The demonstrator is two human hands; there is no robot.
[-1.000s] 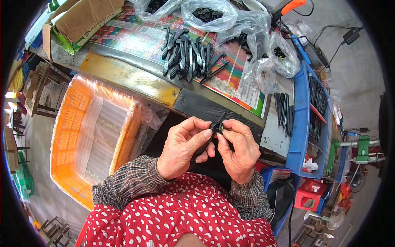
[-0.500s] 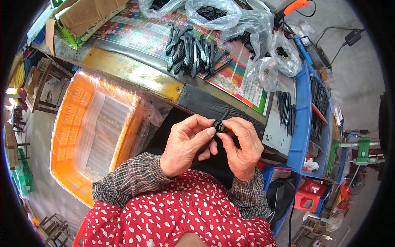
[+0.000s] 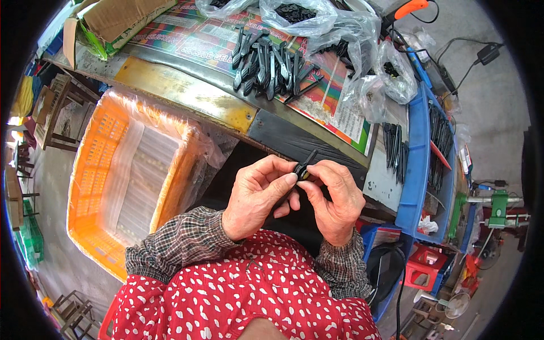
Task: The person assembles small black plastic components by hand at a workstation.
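Note:
My left hand (image 3: 258,195) and my right hand (image 3: 335,199) meet in front of my chest, both pinching one small black plastic part (image 3: 304,168). A thin black tip of it sticks up above my fingers; a yellowish spot shows at its middle. My fingertips hide the lower end. A pile of similar long black parts (image 3: 266,62) lies on the bench beyond my hands, on a colourful printed sheet (image 3: 195,39).
An orange plastic crate (image 3: 105,170) lined with clear film stands to my left below the bench edge. Clear bags of black pieces (image 3: 328,22) sit at the back. A blue tray (image 3: 416,158) with more black parts is on the right. A cardboard box (image 3: 122,20) is at the far left.
My hands have stayed together on the black part, with only slight finger shifts. The view has tilted a little, so the bench sits slightly higher in the picture.

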